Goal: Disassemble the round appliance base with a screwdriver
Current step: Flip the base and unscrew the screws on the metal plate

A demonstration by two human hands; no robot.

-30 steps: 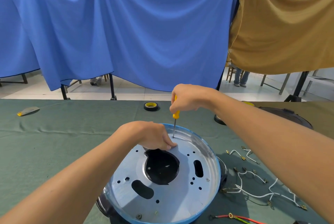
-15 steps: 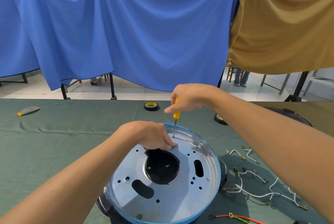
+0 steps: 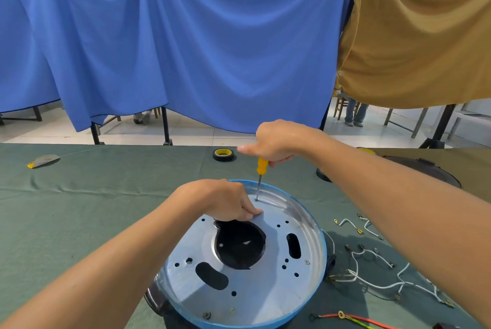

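Tablecloth (image 3: 93, 209); screwdriver (image 3: 261, 166) top (in right hand (image 3: 276, 141))

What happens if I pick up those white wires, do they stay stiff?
Probably not: the white wires lie in loose curves on the green cloth, so they would likely flop and dangle. They look thin, so probably light. Their small metal ends might snag.

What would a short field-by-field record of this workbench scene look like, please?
Workpiece: round appliance base, lying on green cloth
Tool: yellow-handled screwdriver, near upright, tip at the base's far side
Right hand: grips screwdriver handle
Left hand: holds base at central opening's edge
Nearby: tape roll beyond; white wires at right
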